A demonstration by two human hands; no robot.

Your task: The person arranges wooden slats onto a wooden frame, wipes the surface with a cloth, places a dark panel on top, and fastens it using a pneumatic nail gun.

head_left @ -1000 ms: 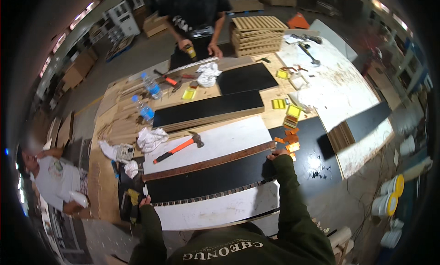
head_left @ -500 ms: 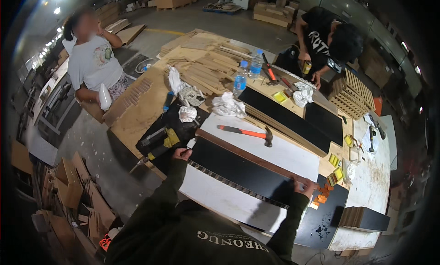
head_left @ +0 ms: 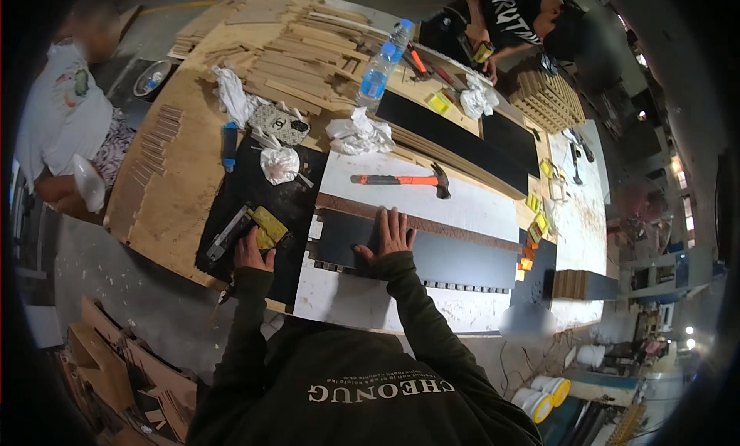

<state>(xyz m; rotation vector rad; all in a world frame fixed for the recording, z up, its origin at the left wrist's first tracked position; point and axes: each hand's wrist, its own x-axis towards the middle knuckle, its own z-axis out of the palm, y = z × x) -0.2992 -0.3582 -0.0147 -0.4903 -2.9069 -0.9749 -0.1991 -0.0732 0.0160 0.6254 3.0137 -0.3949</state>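
Note:
A long black board (head_left: 455, 262) with a brown strip (head_left: 462, 227) along its far edge and notches on its near edge lies on a white panel (head_left: 347, 293). My right hand (head_left: 391, 236) rests flat near its left end, fingers spread. My left hand (head_left: 253, 252) is at the near side of a yellow and black nail gun (head_left: 270, 228), thumb and fingers apart; whether it bears any of the tool's weight does not show. The nail gun lies on a dark sheet (head_left: 231, 185). Beyond the board is a claw hammer (head_left: 401, 180) with an orange handle.
Crumpled white paper (head_left: 361, 131), water bottles (head_left: 374, 80), stacked black boards (head_left: 455, 141) and wood strips (head_left: 277, 60) lie farther back. Yellow pieces (head_left: 536, 215) and orange pieces (head_left: 526, 262) sit to the right. One person (head_left: 77, 107) is at the left, another (head_left: 512, 22) works at the far right.
My left hand has left the board's left end and moved to the nail gun. My right hand has shifted left along the board, now flat on it. The view has turned and moved.

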